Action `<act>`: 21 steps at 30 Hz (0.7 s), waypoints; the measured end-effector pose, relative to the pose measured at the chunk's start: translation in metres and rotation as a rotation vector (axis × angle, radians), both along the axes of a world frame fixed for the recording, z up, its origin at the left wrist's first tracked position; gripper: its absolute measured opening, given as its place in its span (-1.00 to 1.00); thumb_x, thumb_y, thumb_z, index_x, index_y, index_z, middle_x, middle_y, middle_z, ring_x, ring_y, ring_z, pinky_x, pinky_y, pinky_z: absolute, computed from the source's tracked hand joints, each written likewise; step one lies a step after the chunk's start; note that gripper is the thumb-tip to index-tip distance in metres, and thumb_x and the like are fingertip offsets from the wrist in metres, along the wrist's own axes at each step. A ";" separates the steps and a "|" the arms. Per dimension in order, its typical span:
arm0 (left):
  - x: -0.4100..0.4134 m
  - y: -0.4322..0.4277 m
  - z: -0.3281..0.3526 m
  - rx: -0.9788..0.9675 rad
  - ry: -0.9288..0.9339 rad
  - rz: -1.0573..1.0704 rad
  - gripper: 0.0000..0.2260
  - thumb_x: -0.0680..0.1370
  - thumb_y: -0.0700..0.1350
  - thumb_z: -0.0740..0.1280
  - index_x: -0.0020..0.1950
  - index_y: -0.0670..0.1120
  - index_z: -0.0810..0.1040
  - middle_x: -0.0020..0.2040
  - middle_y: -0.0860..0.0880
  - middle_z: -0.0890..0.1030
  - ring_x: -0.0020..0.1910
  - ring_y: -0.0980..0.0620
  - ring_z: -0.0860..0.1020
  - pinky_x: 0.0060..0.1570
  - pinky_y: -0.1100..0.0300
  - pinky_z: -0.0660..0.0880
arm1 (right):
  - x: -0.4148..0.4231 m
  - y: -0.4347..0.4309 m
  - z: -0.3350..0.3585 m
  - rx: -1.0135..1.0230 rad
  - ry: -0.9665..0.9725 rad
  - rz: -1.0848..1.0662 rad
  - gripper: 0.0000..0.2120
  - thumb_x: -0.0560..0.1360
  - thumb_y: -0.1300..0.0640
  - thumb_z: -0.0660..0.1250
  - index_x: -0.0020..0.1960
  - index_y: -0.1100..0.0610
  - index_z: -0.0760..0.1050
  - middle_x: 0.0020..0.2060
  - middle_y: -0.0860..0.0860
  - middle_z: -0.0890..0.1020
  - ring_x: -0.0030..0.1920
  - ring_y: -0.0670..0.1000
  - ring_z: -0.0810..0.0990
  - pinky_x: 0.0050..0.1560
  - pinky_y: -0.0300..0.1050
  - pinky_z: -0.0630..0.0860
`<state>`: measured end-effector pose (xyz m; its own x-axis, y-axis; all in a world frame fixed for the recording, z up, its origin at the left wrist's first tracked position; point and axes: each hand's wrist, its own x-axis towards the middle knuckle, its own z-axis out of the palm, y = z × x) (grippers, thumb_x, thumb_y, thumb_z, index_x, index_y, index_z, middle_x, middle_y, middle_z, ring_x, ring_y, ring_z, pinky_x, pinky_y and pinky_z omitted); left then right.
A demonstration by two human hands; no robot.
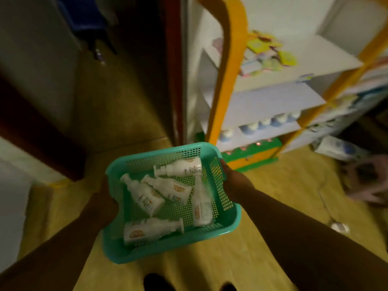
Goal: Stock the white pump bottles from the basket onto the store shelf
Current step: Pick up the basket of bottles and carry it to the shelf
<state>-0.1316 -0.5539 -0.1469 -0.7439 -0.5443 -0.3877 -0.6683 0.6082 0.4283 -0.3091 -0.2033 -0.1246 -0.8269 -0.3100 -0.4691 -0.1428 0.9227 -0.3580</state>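
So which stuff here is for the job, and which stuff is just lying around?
For the job: green basket, five white pump bottles lying in it, store shelf, left hand and right hand gripping the basket's sides.
Just lying about: colourful packs on the upper shelf, blue-and-white jars lower down, white bag on the floor.

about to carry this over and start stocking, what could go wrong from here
The five white pump bottles lie loose and crossed in the basket; a tilt could slide them to one side or over the rim.
The left hand and right hand both grip the basket, so neither is free to place a bottle until it is set down.
What looks like a cord trails on the floor right of the shelf and might trip the person.
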 end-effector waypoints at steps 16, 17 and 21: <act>-0.168 0.331 -0.031 0.323 0.329 -0.496 -0.39 0.47 -0.39 0.40 0.48 -0.12 0.33 0.36 -0.06 0.50 0.28 -0.03 0.52 0.33 -0.05 0.44 | -0.028 0.408 -0.001 0.015 0.059 -0.388 -0.22 0.59 0.17 0.30 0.65 -0.13 -0.04 0.48 0.16 0.42 0.35 0.21 0.50 0.06 -0.20 0.32; -0.173 0.345 -0.029 0.337 0.327 -0.524 -0.39 0.47 -0.43 0.37 0.49 -0.15 0.32 0.37 -0.06 0.49 0.29 -0.03 0.51 0.33 -0.04 0.43 | -0.030 0.420 -0.003 0.018 0.069 -0.417 -0.23 0.59 0.19 0.29 0.65 -0.11 -0.03 0.46 0.17 0.43 0.33 0.22 0.51 0.04 -0.21 0.29; -0.199 0.388 -0.025 0.347 0.322 -0.534 -0.41 0.48 -0.46 0.33 0.48 -0.17 0.30 0.29 -0.07 0.51 0.22 0.02 0.49 0.15 0.15 0.42 | -0.046 0.448 -0.010 0.046 0.055 -0.508 -0.25 0.59 0.20 0.25 0.65 -0.16 -0.02 0.36 0.17 0.52 0.13 0.19 0.58 -0.04 -0.12 0.41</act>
